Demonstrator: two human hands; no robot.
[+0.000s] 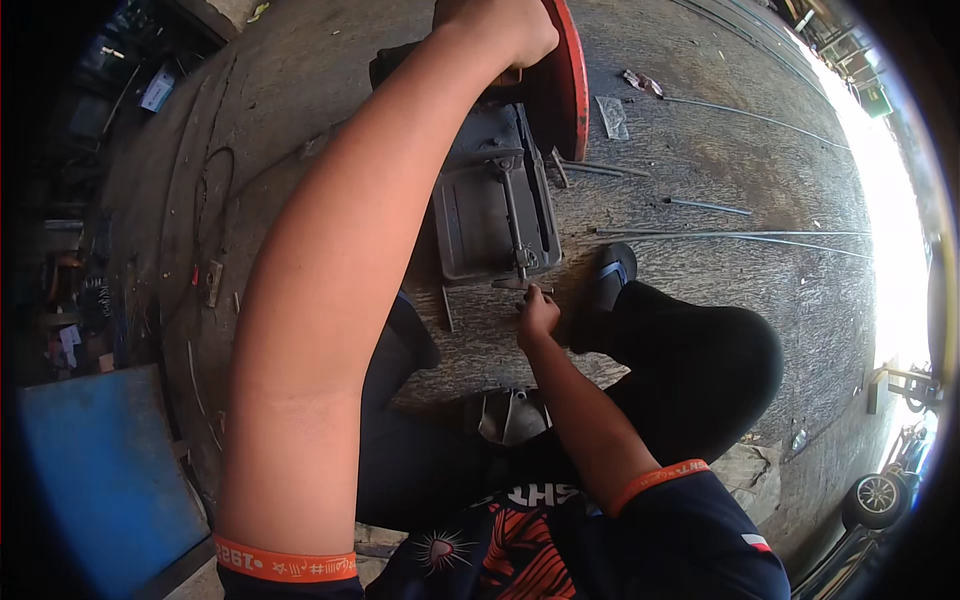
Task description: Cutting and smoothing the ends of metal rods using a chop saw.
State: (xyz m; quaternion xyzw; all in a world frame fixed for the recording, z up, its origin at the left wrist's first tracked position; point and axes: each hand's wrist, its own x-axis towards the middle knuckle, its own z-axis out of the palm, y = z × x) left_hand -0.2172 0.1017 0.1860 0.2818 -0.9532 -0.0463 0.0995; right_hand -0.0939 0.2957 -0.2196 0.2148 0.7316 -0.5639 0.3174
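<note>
A floor-standing cut-off saw with a dark metal base (pixel 455 225) and a red-rimmed disc guard (pixel 578 90) stands in front of me. At the top of the view my left hand (pixel 512 32) is closed at the saw's head, on its handle, which the hand mostly hides. A clamp screw (pixel 512 205) runs along the base towards me. At its near end, my right hand (pixel 540 314) pinches the small crank handle (pixel 514 284). My left forearm covers part of the saw's left side.
Thin metal rods (pixel 735 234) lie on the worn floor to the right, with short pieces (pixel 600 168) by the guard. My sandalled foot (pixel 612 272) is right of the base. A blue panel (pixel 100 460) stands at lower left; a wheel (pixel 878 497) shows at lower right.
</note>
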